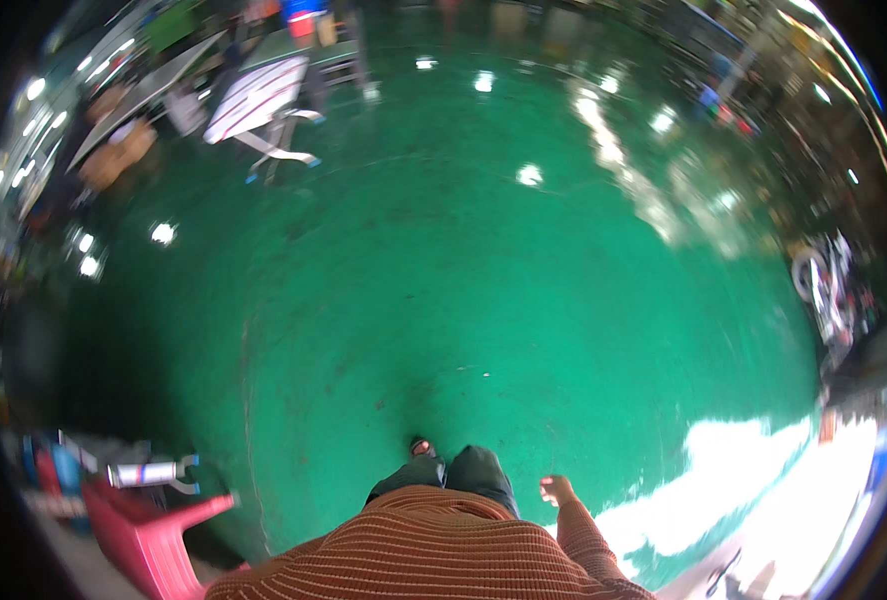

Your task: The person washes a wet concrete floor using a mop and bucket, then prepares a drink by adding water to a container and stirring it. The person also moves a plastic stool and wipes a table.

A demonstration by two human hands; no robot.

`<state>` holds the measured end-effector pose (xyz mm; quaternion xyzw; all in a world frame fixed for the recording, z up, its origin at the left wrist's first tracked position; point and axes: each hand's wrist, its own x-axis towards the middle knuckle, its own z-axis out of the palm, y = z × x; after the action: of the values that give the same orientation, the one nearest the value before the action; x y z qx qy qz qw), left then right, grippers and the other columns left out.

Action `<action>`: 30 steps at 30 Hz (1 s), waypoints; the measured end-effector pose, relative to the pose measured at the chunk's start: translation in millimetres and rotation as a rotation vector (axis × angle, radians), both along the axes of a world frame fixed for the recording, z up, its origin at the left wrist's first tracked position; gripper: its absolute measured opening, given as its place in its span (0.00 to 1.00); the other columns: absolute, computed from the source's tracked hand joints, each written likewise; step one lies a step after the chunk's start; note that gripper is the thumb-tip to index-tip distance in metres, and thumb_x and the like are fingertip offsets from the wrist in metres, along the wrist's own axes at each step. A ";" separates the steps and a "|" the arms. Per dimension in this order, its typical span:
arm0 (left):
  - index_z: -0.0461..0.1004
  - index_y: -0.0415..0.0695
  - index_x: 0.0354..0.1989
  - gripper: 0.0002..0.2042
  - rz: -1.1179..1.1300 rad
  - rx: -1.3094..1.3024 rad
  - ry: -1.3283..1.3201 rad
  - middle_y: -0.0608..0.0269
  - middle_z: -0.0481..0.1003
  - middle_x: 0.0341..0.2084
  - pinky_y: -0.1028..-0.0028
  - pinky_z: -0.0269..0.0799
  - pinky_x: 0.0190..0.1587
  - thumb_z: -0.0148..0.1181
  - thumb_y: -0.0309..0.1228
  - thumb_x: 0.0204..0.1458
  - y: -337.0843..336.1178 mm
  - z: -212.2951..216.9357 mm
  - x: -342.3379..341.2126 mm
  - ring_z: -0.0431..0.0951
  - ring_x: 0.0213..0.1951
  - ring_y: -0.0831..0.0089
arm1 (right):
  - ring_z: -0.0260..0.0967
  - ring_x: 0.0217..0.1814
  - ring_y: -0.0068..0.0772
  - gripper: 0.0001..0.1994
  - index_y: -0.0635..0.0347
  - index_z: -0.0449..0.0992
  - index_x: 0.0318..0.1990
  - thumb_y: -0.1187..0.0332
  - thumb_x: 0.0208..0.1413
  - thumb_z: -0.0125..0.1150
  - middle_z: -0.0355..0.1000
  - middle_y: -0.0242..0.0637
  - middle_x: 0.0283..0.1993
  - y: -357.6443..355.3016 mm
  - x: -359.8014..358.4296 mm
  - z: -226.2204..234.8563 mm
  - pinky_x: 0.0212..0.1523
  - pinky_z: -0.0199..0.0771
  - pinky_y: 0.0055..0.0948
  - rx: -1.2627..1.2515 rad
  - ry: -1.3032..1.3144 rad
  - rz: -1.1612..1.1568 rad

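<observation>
My right hand [557,489] hangs beside my right hip over the green floor, fingers loosely bent and slightly apart. Nothing shows in it, and it touches nothing. The brown striped sleeve of that arm comes up from the lower edge. My left hand is out of the picture, beyond my body at the lower left. One sandalled foot [421,446] is out in front of my dark trousers.
A pink plastic stool [153,540] stands at the lower left. Farther off at the upper left are a white-topped folding table [258,97] and cardboard boxes [118,155]. A motorbike [831,290] is parked at the right. Bright light lies across the floor [443,280] at lower right.
</observation>
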<state>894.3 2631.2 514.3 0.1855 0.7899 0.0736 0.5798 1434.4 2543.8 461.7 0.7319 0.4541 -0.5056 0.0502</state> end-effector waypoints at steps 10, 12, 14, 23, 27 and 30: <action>0.61 0.47 0.54 0.27 -0.162 0.009 0.000 0.51 0.60 0.51 0.52 0.59 0.49 0.40 0.52 0.50 322.4 -21.1 94.7 0.58 0.55 0.59 | 0.69 0.40 0.40 0.12 0.59 0.74 0.37 0.63 0.49 0.50 0.71 0.42 0.39 125.1 23.3 16.0 0.37 0.71 0.40 -0.666 0.152 -0.542; 0.61 0.47 0.53 0.26 -0.128 -0.022 0.012 0.51 0.61 0.50 0.52 0.60 0.48 0.40 0.51 0.50 360.5 -15.4 105.7 0.59 0.54 0.59 | 0.68 0.43 0.43 0.13 0.57 0.74 0.37 0.61 0.49 0.50 0.70 0.42 0.43 257.8 67.3 4.4 0.41 0.69 0.43 -0.640 0.066 -0.097; 0.62 0.47 0.53 0.26 -0.127 -0.025 0.002 0.51 0.62 0.49 0.52 0.61 0.48 0.41 0.51 0.50 410.3 -6.1 123.7 0.60 0.53 0.59 | 0.67 0.47 0.45 0.14 0.56 0.75 0.38 0.59 0.49 0.51 0.70 0.42 0.46 425.4 113.7 -2.1 0.44 0.67 0.46 -0.643 -0.119 0.516; 0.64 0.46 0.51 0.24 -0.324 -0.060 -0.005 0.51 0.66 0.46 0.54 0.63 0.46 0.43 0.49 0.50 655.6 -25.9 139.3 0.64 0.51 0.60 | 0.68 0.40 0.42 0.11 0.58 0.74 0.34 0.65 0.48 0.47 0.71 0.44 0.38 1038.4 -85.9 494.0 0.38 0.68 0.40 0.976 -0.053 1.280; 0.65 0.46 0.50 0.24 -0.679 0.026 -0.060 0.51 0.67 0.45 0.54 0.65 0.45 0.43 0.48 0.50 853.3 -40.5 102.1 0.66 0.50 0.60 | 0.67 0.43 0.31 0.13 0.61 0.73 0.40 0.63 0.50 0.51 0.71 0.33 0.40 1114.4 -207.0 600.1 0.39 0.70 0.27 1.034 -0.519 1.959; 0.66 0.46 0.48 0.22 -0.666 0.134 0.139 0.52 0.68 0.42 0.56 0.65 0.42 0.44 0.47 0.50 1004.8 6.3 64.6 0.67 0.47 0.61 | 0.67 0.42 0.30 0.14 0.61 0.72 0.41 0.63 0.50 0.52 0.71 0.33 0.40 1175.3 -214.6 635.9 0.39 0.70 0.27 1.120 -0.306 1.922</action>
<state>958.9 3635.9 520.6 0.4752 0.7171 -0.0806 0.5035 1219.8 3719.0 1097.5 0.0516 0.9825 0.1137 0.1385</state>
